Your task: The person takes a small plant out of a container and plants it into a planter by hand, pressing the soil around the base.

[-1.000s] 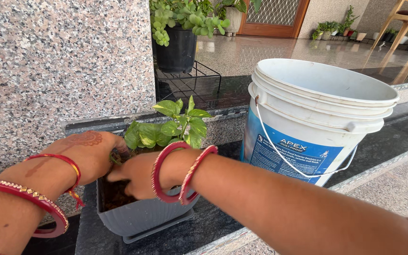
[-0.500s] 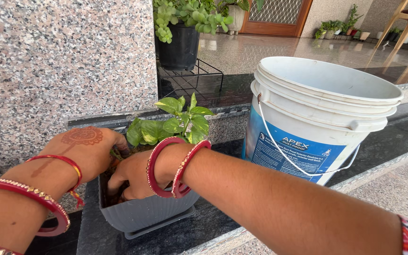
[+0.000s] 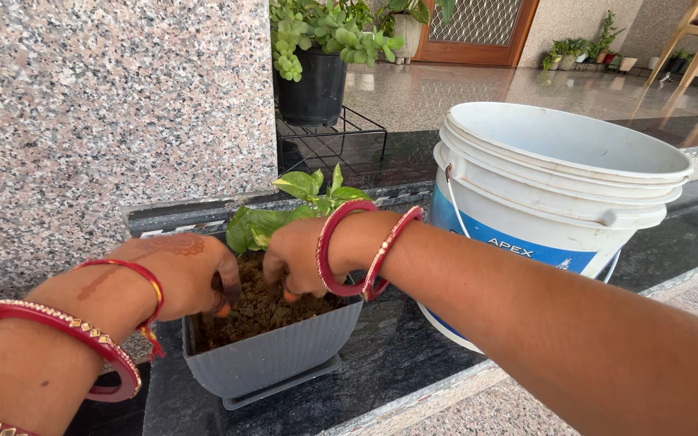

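Speckled pink granite forms the pillar (image 3: 115, 105) at the far left, rising behind the work. In front of it the left hand (image 3: 187, 274) comes in, wearing red bangles and a henna mark on its back; its fingers are curled down into the brown soil (image 3: 260, 311) at the left side of the planter, and whether they grip anything there cannot be told. The grey ribbed square planter (image 3: 272, 355) sits on its matching tray on a dark polished stone ledge (image 3: 397, 347). The right hand (image 3: 296, 258) reaches across from the right, two red bangles at the wrist, fingers bent with the tips pressed into the soil near the base of the small green plant (image 3: 300, 202); it looks loosely cupped, with no clear hold on anything. The plant's leaves stand at the back of the planter, just behind that hand. Further back stands a black pot (image 3: 313, 85) of green foliage on a wire stand. To the right, just beside the planter, is a white plastic bucket (image 3: 559, 194) with a blue label and wire handle.
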